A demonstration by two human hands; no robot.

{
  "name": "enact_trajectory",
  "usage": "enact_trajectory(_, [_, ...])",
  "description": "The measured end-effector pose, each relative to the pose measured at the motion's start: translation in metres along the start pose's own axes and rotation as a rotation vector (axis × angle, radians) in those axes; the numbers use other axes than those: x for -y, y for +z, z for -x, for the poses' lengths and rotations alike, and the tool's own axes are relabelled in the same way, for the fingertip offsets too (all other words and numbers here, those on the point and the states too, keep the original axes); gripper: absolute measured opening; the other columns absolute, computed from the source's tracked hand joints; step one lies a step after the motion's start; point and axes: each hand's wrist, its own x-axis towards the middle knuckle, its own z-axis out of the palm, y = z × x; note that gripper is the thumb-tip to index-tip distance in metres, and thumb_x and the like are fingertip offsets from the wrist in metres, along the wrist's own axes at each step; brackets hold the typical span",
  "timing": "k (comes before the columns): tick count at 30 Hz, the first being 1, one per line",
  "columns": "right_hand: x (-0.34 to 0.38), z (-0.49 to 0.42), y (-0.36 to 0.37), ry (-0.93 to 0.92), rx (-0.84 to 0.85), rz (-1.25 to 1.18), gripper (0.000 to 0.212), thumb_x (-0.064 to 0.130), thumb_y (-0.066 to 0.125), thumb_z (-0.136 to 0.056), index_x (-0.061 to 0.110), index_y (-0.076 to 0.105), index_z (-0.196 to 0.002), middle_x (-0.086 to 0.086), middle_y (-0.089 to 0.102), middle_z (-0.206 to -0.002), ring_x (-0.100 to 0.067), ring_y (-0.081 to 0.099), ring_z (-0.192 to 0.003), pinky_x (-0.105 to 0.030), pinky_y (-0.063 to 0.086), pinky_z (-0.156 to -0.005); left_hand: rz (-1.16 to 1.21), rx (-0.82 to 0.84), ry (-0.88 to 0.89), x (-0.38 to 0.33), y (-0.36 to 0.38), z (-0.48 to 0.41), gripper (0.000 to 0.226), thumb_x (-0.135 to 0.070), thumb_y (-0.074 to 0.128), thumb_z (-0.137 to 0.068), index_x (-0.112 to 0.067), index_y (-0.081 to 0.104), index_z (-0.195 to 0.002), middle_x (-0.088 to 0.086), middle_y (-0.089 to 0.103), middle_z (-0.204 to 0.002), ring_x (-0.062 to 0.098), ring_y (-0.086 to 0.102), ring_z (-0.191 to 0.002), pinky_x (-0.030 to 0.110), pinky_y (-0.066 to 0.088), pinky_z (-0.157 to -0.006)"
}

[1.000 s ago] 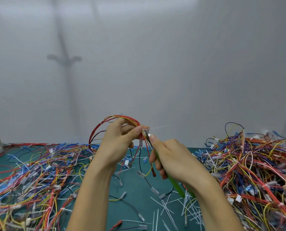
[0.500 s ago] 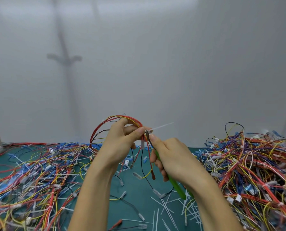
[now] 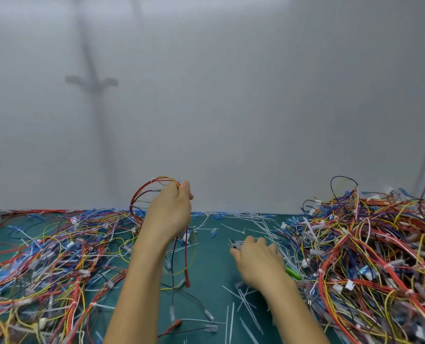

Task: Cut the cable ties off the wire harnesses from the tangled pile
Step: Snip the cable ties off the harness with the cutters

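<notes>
Head cam: your L hand [image 3: 168,214] is up over the mat [image 3: 206,281], fingers curled round a harness [image 3: 138,198]. Its red/yellow loop stands above the hand, loose ends hang below the wrist. Your R hand [image 3: 258,264] is low by the mat, gripping the cutters [image 3: 293,273], green handle out to the right. Cut ties [image 3: 246,301] lie around it. Tangled piles sit L [image 3: 45,256] & R [image 3: 367,244].
</notes>
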Motion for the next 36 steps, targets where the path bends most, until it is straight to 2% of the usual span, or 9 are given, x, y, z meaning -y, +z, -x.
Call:
enact_trajectory(4, [0.003, -0.003, 0.026, -0.013, -0.011, 0.105, 0.051, 0.044, 0.035, -0.102, 0.008, 0.036, -0.139, -0.018, 0.036, -0.143, -0.035, 0.031, -0.131, -0.047, 0.034, -0.104, 0.020, 0.029, 0.008, 0.004, -0.001, -0.003, 0.026, -0.017, 0.040, -0.101, -0.010, 0.058, -0.084, 0.003, 0.061, -0.071, 0.020, 0.060, -0.065, 0.037, 0.050, -0.075])
enact_trajectory(12, [0.006, -0.006, 0.044, -0.056, -0.124, 0.164, 0.047, 0.045, 0.036, -0.102, 0.011, 0.036, -0.135, -0.015, 0.038, -0.139, -0.032, 0.033, -0.126, -0.045, 0.031, -0.101, 0.060, -0.001, 0.014, 0.006, 0.004, 0.000, 0.033, 0.002, 0.034, -0.098, -0.006, 0.045, -0.127, 0.000, 0.070, -0.087, 0.007, 0.068, -0.070, 0.022, 0.044, -0.054])
enact_trajectory(16, [0.009, -0.003, 0.045, -0.045, -0.168, 0.136, 0.047, 0.047, 0.034, -0.102, 0.012, 0.037, -0.134, -0.015, 0.040, -0.138, -0.032, 0.035, -0.125, -0.046, 0.031, -0.100, 0.091, 0.040, 0.042, 0.006, 0.009, 0.003, 0.040, 0.005, 0.035, -0.097, -0.007, 0.033, -0.135, 0.005, 0.073, -0.099, -0.005, 0.058, -0.044, 0.013, 0.034, -0.037])
enact_trajectory(19, [0.014, -0.002, 0.027, -0.068, -0.278, -0.051, 0.040, 0.043, 0.032, -0.103, 0.015, 0.047, -0.127, -0.009, 0.049, -0.132, -0.029, 0.041, -0.122, -0.045, 0.035, -0.100, 0.131, 0.075, 0.057, 0.005, 0.011, 0.005, 0.039, 0.005, 0.036, -0.098, -0.020, 0.033, -0.127, -0.006, 0.073, -0.097, 0.007, 0.072, -0.068, 0.020, 0.041, -0.051])
enact_trajectory(23, [0.023, 0.004, -0.028, -0.153, -0.331, -0.998, 0.031, 0.026, 0.039, -0.104, 0.020, 0.069, -0.099, 0.004, 0.071, -0.101, -0.018, 0.063, -0.097, -0.036, 0.050, -0.087, 0.110, 0.203, 0.243, 0.001, 0.005, 0.006, 0.052, 0.022, 0.039, -0.084, -0.020, 0.061, -0.106, -0.007, 0.075, -0.094, 0.013, 0.072, -0.081, 0.031, 0.056, -0.079])
enact_trajectory(27, [0.032, 0.028, -0.070, -0.258, -0.165, -1.552, 0.046, 0.048, 0.037, -0.101, 0.018, 0.071, -0.101, 0.003, 0.077, -0.093, -0.004, 0.071, -0.087, -0.021, 0.057, -0.074, 0.072, 0.359, 0.401, -0.006, 0.004, 0.012, 0.059, 0.031, 0.039, -0.075, -0.011, 0.076, -0.091, -0.003, 0.077, -0.089, 0.005, 0.071, -0.093, 0.019, 0.053, -0.086])
enact_trajectory(29, [0.033, 0.037, -0.081, -0.263, -0.114, -1.624, 0.043, 0.043, 0.044, -0.100, 0.009, 0.071, -0.097, -0.003, 0.077, -0.088, -0.010, 0.073, -0.078, -0.021, 0.059, -0.070, -0.007, 0.426, 0.418, -0.007, 0.005, 0.014, 0.056, 0.028, 0.042, -0.074, -0.009, 0.079, -0.094, -0.002, 0.077, -0.092, 0.003, 0.069, -0.095, 0.023, 0.053, -0.090])
enact_trajectory(32, [0.034, 0.046, -0.089, -0.281, -0.128, -1.607, 0.029, 0.018, 0.053, -0.100, 0.000, 0.070, -0.086, -0.004, 0.070, -0.067, -0.007, 0.058, -0.050, -0.017, 0.051, -0.054, -0.062, 0.669, 0.351, -0.003, 0.005, 0.017, 0.047, 0.016, 0.053, -0.078, -0.023, 0.079, -0.084, -0.014, 0.069, -0.073, -0.004, 0.057, -0.072, 0.021, 0.048, -0.072])
enact_trajectory(36, [0.029, 0.049, -0.088, -0.476, -0.141, -1.227, 0.023, 0.010, 0.059, -0.095, 0.001, 0.074, -0.080, -0.002, 0.073, -0.080, -0.010, 0.060, -0.061, -0.024, 0.052, -0.063, 0.179, 0.746, 0.054, 0.006, 0.007, 0.016, 0.031, 0.006, 0.050, -0.080, -0.007, 0.070, -0.100, 0.008, 0.069, -0.097, 0.015, 0.070, -0.092, 0.031, 0.056, -0.081])
